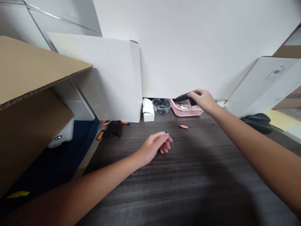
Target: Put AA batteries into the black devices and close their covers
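My left hand (pixel 157 143) is over the middle of the dark wooden table, its thumb and fingers closed. A blue battery end (pixel 165 132) shows at the fingers; the rest of that battery is hidden. My right hand (pixel 204 99) grips a black handheld device (pixel 185 98), whose exact kind I cannot make out. It is tilted over the pink mesh basket (pixel 188 113), which has a small shiny packet inside. One orange-and-blue battery (pixel 183 126) lies on the table in front of the basket.
Left of the basket are a clear round tub (pixel 161 110) and a small white box (pixel 148 114). More batteries (pixel 100 135) lie around a black pouch-like object (pixel 113 129). A cardboard box (pixel 35 72) stands left; a black object (pixel 257 123) lies right.
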The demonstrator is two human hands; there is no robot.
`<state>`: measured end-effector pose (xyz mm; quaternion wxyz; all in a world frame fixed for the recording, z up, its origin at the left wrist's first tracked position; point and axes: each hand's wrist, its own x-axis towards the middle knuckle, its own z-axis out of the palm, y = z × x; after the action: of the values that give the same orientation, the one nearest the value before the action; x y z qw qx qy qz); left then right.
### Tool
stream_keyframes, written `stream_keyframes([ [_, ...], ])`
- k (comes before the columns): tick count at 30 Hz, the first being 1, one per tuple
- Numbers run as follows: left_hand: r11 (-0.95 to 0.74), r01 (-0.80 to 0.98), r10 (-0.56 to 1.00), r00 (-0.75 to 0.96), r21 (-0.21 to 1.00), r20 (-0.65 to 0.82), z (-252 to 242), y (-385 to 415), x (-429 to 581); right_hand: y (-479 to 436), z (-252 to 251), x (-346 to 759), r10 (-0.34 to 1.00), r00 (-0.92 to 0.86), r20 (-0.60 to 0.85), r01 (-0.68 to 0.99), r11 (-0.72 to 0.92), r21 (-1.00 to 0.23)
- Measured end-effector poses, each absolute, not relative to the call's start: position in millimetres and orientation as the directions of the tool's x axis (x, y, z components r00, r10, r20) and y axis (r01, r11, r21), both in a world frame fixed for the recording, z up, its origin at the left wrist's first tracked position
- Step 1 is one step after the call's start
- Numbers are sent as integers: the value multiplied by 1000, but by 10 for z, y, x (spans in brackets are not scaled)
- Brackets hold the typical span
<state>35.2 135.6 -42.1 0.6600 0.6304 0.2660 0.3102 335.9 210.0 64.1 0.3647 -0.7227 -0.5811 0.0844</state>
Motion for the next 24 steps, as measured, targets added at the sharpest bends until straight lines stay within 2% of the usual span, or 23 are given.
stream_keyframes([
  [1,51,-111,761,648,993,33,-418,1366,347,1977,664,3305,929,234,287,742,20,-670],
  [3,114,-174,763,645,978,26,-406,1381,325,1746,674,3160,980,-86,177,533,196,-823],
  [5,160,-184,714,700,970,16,-385,1387,294,1573,637,2980,916,-396,62,358,217,-908],
  [7,200,-162,661,750,966,-11,-355,1385,269,1498,550,2793,842,-540,5,285,188,-940],
  [9,242,-164,667,744,956,-42,-321,1381,264,1521,404,2633,851,-523,40,214,176,-961],
  [12,272,-222,762,644,936,-69,-292,1373,298,1631,78,2502,958,-235,165,135,201,-970],
  [14,206,-262,855,517,943,-43,-304,1369,335,1656,-166,2498,969,-29,246,308,243,-920],
  [16,98,-281,924,382,955,17,-339,1368,366,1603,-369,2535,953,19,302,416,267,-869],
  [18,30,-282,950,307,959,60,-378,1373,387,1506,-494,2576,929,-88,360,526,350,-775],
  [20,24,-280,955,289,960,60,-406,1382,400,1423,-545,2598,863,-300,407,659,496,-566],
  [22,27,-276,959,279,961,53,-419,1392,410,1389,-554,2601,811,-426,401,721,572,-391],
  [24,20,-254,959,278,967,53,-420,1402,419,1398,-557,2600,824,-407,395,751,548,-369],
])
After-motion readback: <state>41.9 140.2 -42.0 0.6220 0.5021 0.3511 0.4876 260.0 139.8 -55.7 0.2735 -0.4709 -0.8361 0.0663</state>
